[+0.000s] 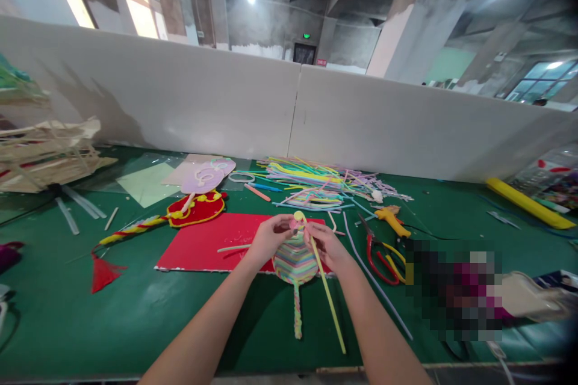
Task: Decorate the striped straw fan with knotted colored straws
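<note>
My left hand (270, 240) and my right hand (326, 245) meet above the green table (90, 325), both pinched at the top of a small round fan (295, 264) woven from pastel pipe cleaners. The fan's twisted handle hangs down toward me. A long yellow pipe cleaner (329, 295) runs from the fan's top edge, under my right fingers, down to the front edge of the table. Under the hands lies a red sheet (203, 246).
A heap of coloured pipe cleaners (316, 183) lies behind the hands. Red-handled scissors (377, 252) and a yellow glue gun (392, 219) sit to the right. A red and yellow fan with tassel (189, 210) and a purple fan (205, 175) lie left. A white partition (289, 114) backs the table.
</note>
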Demonstrator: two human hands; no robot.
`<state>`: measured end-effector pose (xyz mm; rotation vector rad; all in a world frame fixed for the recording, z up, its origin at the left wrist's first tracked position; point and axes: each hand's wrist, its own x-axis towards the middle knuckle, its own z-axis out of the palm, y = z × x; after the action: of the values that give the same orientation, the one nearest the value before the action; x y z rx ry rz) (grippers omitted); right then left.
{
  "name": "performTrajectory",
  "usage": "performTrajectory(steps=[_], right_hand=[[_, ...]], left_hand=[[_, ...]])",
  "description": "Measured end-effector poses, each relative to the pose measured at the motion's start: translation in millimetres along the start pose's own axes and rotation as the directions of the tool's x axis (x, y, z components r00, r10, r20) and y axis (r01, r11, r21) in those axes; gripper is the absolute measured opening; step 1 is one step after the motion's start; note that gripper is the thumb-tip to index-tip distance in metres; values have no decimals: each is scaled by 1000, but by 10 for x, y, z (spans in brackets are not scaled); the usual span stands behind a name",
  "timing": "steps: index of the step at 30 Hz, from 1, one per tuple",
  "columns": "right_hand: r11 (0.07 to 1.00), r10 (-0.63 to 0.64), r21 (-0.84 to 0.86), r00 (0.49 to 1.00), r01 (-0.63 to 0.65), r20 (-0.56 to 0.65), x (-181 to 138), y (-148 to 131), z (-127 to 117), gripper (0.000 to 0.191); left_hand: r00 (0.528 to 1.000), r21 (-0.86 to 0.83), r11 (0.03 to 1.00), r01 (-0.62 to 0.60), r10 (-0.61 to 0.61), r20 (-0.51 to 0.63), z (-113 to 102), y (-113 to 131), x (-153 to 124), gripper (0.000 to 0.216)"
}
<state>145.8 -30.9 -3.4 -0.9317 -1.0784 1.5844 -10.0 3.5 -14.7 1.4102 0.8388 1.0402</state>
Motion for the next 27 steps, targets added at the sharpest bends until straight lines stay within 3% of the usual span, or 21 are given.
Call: performTrajectory(steps=[5,13,17,21,27], right_hand=[[993,12,117,994,-25,108,0,-41,-31,34],[980,92,142,950,-140,299,-11,-18,-77,36],[980,100,131,943,-148,317,-4,-9,-83,38],[991,89,68,950,-114,298,-2,-14,-65,35],[988,66,-149,992,-49,112,-14,-21,18,28]], left_hand=[[996,263,964,-34,11,88,-103,53,-27,37],[970,257,961,-98,35,240,-96,217,-82,26],[960,233,968,-92,24,278,-70,208,-102,19],[982,192,980,-56,20,186,-65,188,-92,19],[1000,51,999,-10,10,-7,0,128,-54,21]])
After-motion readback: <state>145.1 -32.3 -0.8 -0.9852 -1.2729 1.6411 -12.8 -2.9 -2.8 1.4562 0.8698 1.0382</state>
